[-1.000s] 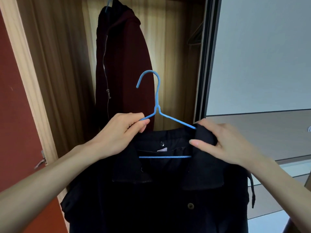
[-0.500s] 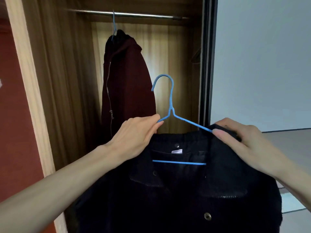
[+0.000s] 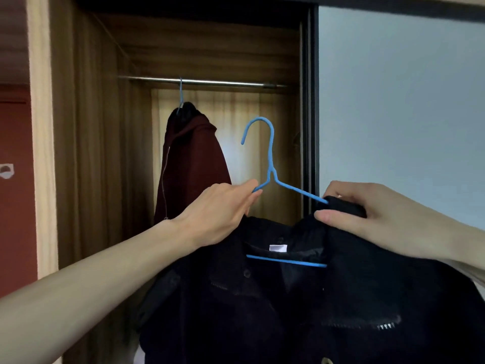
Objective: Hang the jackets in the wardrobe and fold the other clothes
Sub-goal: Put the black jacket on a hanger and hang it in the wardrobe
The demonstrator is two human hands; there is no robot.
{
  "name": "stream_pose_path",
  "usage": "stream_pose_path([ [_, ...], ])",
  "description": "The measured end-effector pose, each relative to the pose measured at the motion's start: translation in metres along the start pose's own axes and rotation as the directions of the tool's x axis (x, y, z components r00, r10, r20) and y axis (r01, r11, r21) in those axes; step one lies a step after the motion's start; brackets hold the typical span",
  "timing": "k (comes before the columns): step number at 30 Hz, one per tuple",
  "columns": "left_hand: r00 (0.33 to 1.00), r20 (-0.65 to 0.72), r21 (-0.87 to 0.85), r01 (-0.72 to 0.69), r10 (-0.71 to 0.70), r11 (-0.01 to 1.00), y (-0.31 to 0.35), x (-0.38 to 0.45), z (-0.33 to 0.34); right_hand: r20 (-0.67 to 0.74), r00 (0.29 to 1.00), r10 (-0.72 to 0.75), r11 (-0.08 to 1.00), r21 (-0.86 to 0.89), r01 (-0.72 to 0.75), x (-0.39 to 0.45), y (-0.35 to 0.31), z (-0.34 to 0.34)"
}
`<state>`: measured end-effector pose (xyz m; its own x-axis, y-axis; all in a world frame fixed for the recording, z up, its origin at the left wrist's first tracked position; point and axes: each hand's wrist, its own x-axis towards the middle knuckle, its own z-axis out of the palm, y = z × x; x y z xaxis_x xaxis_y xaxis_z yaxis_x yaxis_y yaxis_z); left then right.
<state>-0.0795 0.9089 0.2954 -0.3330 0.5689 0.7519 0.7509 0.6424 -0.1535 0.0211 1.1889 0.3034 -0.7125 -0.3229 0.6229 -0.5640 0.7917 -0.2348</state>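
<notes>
One maroon jacket (image 3: pixel 193 164) is already on the rail (image 3: pixel 204 81), and the black jacket (image 3: pixel 301 298) sits on its blue hanger (image 3: pixel 271 166) below it, left hand (image 3: pixel 223 214) gripping the hanger, right hand (image 3: pixel 367 214) pinching the collar.

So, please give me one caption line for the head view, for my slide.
Both hands, left and right, raise a black jacket on a blue hanger toward the wardrobe rail.
</notes>
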Motion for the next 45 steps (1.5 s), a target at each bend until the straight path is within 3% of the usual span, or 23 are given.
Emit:
stream_pose_path([
  [6,0.993,0.052,-0.136,0.108,-0.102,0.985,0.01,0.03,0.024,-0.108,0.979,0.171,0.98,0.118,-0.158,0.002,0.003,-0.019],
  [10,0.971,0.081,-0.299,0.241,-0.227,0.923,0.032,0.059,0.044,-0.191,0.949,0.253,0.967,0.072,-0.243,0.001,0.014,-0.033],
  [15,0.972,0.082,-0.251,0.236,-0.222,0.939,0.036,0.057,0.054,-0.316,0.883,0.347,0.933,0.022,-0.359,0.007,0.028,-0.033],
  [23,0.925,-0.04,-0.41,0.331,-0.379,0.85,-0.01,0.055,0.051,-0.358,0.887,0.291,0.91,-0.181,-0.372,0.074,0.016,-0.016],
  [27,0.891,-0.014,-0.467,0.396,-0.454,0.79,-0.036,0.055,0.053,-0.404,0.877,0.261,0.87,-0.295,-0.394,0.114,0.021,-0.002],
  [41,0.909,0.053,-0.489,0.384,-0.413,0.783,-0.102,0.125,0.094,-0.503,0.828,0.247,0.758,-0.431,-0.489,0.193,0.017,0.013],
  [45,0.863,0.117,-0.562,0.466,-0.492,0.684,-0.127,0.141,0.12,-0.543,0.8,0.256,0.701,-0.465,-0.541,0.197,0.013,-0.001],
])
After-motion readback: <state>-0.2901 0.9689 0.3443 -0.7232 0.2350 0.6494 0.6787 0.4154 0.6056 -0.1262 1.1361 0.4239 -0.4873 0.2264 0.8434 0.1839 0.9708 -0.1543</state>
